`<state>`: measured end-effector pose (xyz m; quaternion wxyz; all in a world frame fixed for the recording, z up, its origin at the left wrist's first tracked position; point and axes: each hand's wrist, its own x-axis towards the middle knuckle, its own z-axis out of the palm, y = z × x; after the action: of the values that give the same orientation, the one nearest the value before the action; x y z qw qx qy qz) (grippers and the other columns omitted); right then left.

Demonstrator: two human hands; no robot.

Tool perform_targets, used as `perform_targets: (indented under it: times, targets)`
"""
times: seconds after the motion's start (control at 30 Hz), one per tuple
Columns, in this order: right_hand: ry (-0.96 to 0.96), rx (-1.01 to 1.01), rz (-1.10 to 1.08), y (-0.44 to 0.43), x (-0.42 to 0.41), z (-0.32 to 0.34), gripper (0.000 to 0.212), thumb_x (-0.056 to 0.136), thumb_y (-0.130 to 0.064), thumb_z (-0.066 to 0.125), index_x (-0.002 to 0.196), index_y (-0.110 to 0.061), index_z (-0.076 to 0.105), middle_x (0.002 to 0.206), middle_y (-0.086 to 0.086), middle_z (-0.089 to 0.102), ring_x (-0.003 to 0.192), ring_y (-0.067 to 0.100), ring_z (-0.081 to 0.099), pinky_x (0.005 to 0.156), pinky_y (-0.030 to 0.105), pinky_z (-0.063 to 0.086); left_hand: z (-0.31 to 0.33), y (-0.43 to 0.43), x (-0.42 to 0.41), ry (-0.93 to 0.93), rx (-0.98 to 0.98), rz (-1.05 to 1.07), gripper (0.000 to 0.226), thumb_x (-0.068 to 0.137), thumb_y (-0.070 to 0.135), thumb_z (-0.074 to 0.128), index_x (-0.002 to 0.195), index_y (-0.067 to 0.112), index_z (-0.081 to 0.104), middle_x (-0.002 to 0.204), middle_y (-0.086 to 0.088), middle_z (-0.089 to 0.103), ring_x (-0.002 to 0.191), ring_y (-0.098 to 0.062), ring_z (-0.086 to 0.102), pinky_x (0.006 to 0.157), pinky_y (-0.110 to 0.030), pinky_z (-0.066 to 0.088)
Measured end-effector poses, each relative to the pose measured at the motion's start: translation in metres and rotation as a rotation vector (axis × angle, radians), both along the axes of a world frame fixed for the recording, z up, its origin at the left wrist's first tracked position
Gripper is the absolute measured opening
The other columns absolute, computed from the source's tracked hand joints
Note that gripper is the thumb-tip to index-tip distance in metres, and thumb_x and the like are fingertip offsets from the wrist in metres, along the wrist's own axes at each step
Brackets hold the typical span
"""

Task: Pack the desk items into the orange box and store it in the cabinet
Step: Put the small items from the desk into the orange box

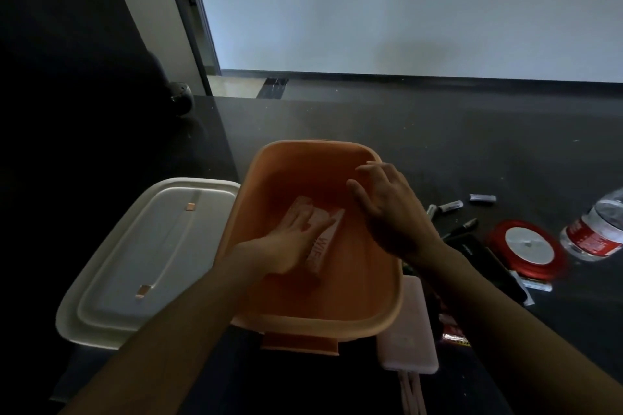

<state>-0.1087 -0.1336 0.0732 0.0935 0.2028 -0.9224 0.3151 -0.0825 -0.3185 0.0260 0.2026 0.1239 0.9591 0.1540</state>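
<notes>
The orange box [269, 165] stands open on the dark desk in front of me. Inside it lies a white packet [325, 246] with printed letters. My left hand [293, 239] reaches into the box, its fingers spread flat on the packet's left side. Over the box's right rim hovers my right hand [391, 209], fingers apart and empty. The box's white lid [141, 259] lies flat on the desk, just left of the box.
Right of the box lie several batteries [451, 206], a dark pen [463, 227], a black case [478, 253], a red-rimmed tape roll [529, 249] and a water bottle [596, 229]. A white power bank [409, 333] sits at the box's near right corner.
</notes>
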Motion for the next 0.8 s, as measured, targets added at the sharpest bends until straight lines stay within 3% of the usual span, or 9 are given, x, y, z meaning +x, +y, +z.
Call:
perform_targets:
  times: [0.07,0.23,0.33,0.6,0.67,0.73,0.8]
  targets:
    - [-0.018,-0.007,-0.004,-0.007,-0.005,0.0,0.047,0.094,-0.046,0.033,0.129,-0.015,0.042,0.142,0.007,0.037,0.126,0.02,0.038,0.088,0.027,0.029,0.0,-0.003,0.0,-0.067,-0.036,0.026,0.093,0.082,0.026,0.065,0.142,0.046,-0.003,0.152,0.007,-0.025,0.138,-0.022,-0.022,0.111,-0.056,0.001]
    - [-0.05,0.023,-0.001,-0.012,0.0,-0.015,0.05,0.094,-0.047,0.031,0.129,-0.013,0.043,0.138,0.01,0.043,0.126,0.021,0.04,0.099,0.03,0.029,-0.004,-0.006,0.002,-0.092,0.067,0.202,0.069,0.09,0.03,0.053,0.146,0.031,0.013,0.156,-0.004,-0.003,0.141,-0.027,0.006,0.114,-0.047,0.014]
    - [-0.059,-0.006,-0.021,-0.011,0.0,-0.017,0.052,0.094,-0.048,0.03,0.127,-0.011,0.045,0.131,0.01,0.05,0.119,0.02,0.046,0.097,0.03,0.033,-0.008,-0.011,0.0,-0.011,-0.099,0.19,0.076,0.087,0.037,0.056,0.146,0.029,0.009,0.156,-0.004,-0.004,0.141,-0.026,0.01,0.111,-0.043,0.018]
    - [-0.089,-0.116,-0.035,-0.01,-0.001,-0.014,0.047,0.094,-0.045,0.031,0.123,-0.012,0.048,0.124,0.008,0.053,0.104,0.013,0.049,0.083,0.026,0.034,-0.007,-0.017,-0.016,-0.073,0.014,0.201,0.088,0.079,0.032,0.068,0.146,0.027,0.012,0.156,-0.004,0.0,0.138,-0.021,0.02,0.108,-0.032,0.022]
    - [-0.086,-0.139,-0.05,-0.01,-0.001,-0.015,0.045,0.094,-0.044,0.032,0.122,-0.012,0.048,0.123,0.008,0.053,0.098,0.009,0.046,0.081,0.025,0.032,-0.005,-0.018,-0.019,-0.094,0.041,0.207,0.088,0.078,0.03,0.07,0.146,0.025,0.014,0.154,-0.005,0.01,0.135,-0.021,0.026,0.104,-0.031,0.028]
    - [-0.085,-0.171,-0.089,-0.008,0.0,-0.016,0.046,0.094,-0.045,0.033,0.124,-0.013,0.048,0.127,0.007,0.051,0.104,0.012,0.048,0.085,0.026,0.033,-0.005,-0.019,-0.022,-0.111,0.096,0.242,0.087,0.076,0.027,0.072,0.144,0.023,0.018,0.147,-0.003,0.026,0.126,-0.018,0.038,0.092,-0.026,0.035]
    - [-0.081,-0.178,-0.143,-0.005,0.001,-0.018,0.049,0.093,-0.045,0.036,0.131,-0.014,0.043,0.139,0.007,0.043,0.123,0.019,0.042,0.095,0.03,0.031,-0.005,-0.02,-0.023,-0.098,0.135,0.276,0.085,0.074,0.023,0.074,0.142,0.022,0.024,0.143,-0.002,0.031,0.121,-0.017,0.043,0.09,-0.026,0.039]
